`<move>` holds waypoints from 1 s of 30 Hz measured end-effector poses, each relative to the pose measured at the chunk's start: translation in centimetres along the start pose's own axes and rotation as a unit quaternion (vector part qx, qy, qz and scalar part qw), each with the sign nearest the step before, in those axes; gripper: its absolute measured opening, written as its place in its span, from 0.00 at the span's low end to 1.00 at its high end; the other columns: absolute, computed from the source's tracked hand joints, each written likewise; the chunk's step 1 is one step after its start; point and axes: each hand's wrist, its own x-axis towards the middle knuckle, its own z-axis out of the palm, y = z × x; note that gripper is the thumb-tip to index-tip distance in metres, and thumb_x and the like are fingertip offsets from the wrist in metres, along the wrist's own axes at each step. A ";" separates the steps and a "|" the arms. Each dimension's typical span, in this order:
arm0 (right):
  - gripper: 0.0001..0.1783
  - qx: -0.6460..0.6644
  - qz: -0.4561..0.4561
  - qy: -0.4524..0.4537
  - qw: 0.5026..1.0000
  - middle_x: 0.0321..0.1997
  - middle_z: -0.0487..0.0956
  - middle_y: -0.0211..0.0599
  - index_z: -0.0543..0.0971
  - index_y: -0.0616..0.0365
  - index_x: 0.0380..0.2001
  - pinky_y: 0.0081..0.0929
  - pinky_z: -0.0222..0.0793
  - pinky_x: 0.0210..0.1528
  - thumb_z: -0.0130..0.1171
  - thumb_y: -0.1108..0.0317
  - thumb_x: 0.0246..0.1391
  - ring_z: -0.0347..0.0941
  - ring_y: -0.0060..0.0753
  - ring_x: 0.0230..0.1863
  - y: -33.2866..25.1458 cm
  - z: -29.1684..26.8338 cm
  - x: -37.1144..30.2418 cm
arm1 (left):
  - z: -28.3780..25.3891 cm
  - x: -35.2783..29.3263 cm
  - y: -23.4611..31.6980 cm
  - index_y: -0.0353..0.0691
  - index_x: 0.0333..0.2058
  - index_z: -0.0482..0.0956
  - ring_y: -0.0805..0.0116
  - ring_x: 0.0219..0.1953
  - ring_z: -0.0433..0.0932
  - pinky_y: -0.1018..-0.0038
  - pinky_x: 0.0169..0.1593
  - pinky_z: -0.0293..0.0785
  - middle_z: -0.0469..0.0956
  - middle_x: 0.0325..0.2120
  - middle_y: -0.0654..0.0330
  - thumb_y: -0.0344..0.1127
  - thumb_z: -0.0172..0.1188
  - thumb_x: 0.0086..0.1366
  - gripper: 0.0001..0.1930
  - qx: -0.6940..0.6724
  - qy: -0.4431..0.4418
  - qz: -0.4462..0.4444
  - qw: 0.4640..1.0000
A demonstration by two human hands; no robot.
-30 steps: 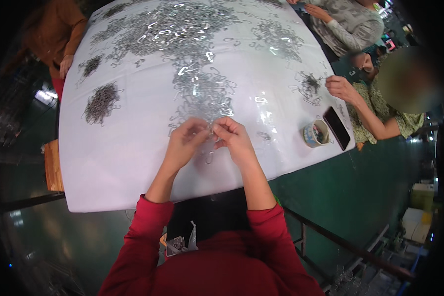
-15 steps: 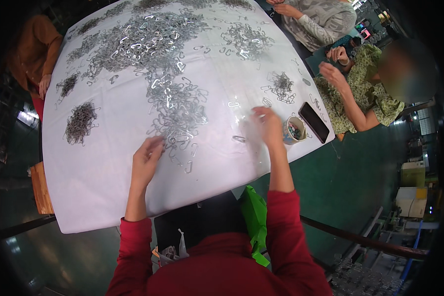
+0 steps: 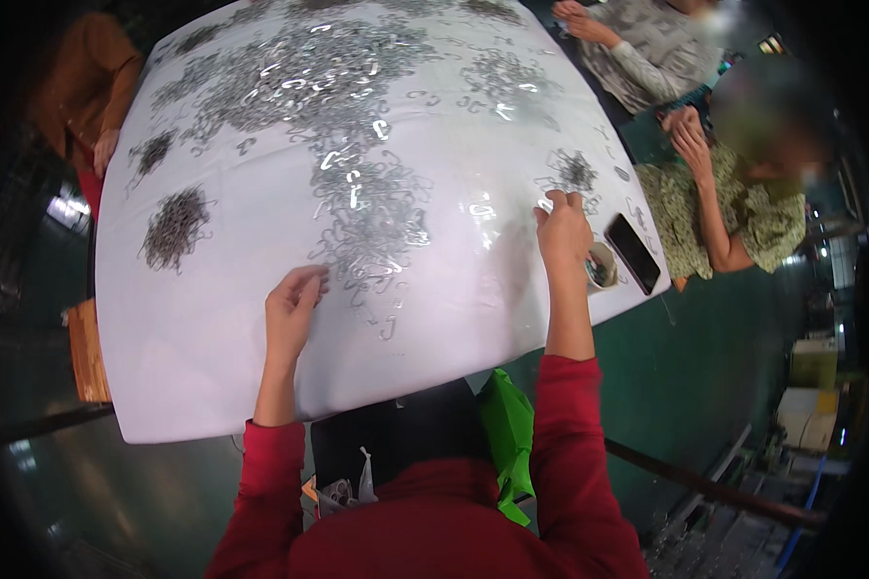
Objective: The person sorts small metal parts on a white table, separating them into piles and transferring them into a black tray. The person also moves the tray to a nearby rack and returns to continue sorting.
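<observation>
Loose silvery wire clips, shaped like small snap hooks, lie in a long heap (image 3: 367, 212) on a white-covered table (image 3: 212, 357). At the near left edge of that heap is my left hand (image 3: 294, 301), its fingers curled together against the thumb; whatever lies between them is hidden. My right hand (image 3: 565, 236) is farther right, beside a paper cup (image 3: 602, 268), with thumb and forefinger pinched around a shiny wire clip (image 3: 545, 206). A small dark pile of clips (image 3: 575, 172) sits just beyond it. Another single clip (image 3: 481, 210) lies between the heap and my right hand.
A large heap of clips (image 3: 309, 72) spreads over the far side, with smaller piles (image 3: 176, 230) at the left. A black phone (image 3: 634, 253) lies by the right edge. People sit at the right, one in a patterned green top (image 3: 763, 217); another person (image 3: 92, 77) stands left.
My right hand has moved right and away from me, toward the small dark pile. The clip that lay near it is no longer visible there. My left hand stays by the heap. The view has shifted slightly.
</observation>
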 end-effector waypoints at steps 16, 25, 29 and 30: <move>0.13 0.177 -0.131 -0.208 0.953 0.30 0.79 0.37 0.77 0.59 0.28 0.34 0.73 0.34 0.67 0.60 0.48 0.78 0.39 0.33 -21.4 4.9 -4.9 | 0.4 3.5 0.9 0.35 0.46 0.78 0.75 0.34 0.79 0.80 0.38 0.73 0.81 0.33 0.59 0.32 0.54 0.66 0.12 0.009 0.085 0.048 0.995; 0.07 0.537 0.004 -0.349 0.768 0.27 0.82 0.39 0.79 0.63 0.35 0.19 0.70 0.27 0.62 0.73 0.53 0.77 0.23 0.24 -18.7 -0.5 -7.4 | 0.6 2.3 1.8 0.34 0.52 0.74 0.73 0.37 0.80 0.77 0.43 0.77 0.80 0.36 0.58 0.34 0.55 0.67 0.16 -0.202 -0.029 -0.077 0.976; 0.08 0.602 0.077 -0.324 0.725 0.26 0.81 0.38 0.79 0.65 0.36 0.19 0.71 0.27 0.62 0.73 0.54 0.77 0.23 0.24 -17.6 -1.0 -7.8 | 0.8 2.3 1.9 0.35 0.52 0.75 0.72 0.36 0.80 0.77 0.41 0.78 0.80 0.36 0.58 0.35 0.55 0.68 0.16 -0.172 -0.059 -0.071 0.981; 0.08 0.608 0.089 -0.323 0.720 0.26 0.81 0.38 0.79 0.65 0.35 0.18 0.71 0.27 0.62 0.73 0.53 0.77 0.23 0.24 -17.2 -1.0 -7.9 | 1.1 2.2 2.0 0.35 0.51 0.75 0.71 0.35 0.81 0.77 0.41 0.78 0.80 0.36 0.58 0.35 0.55 0.68 0.16 -0.175 -0.057 -0.076 0.980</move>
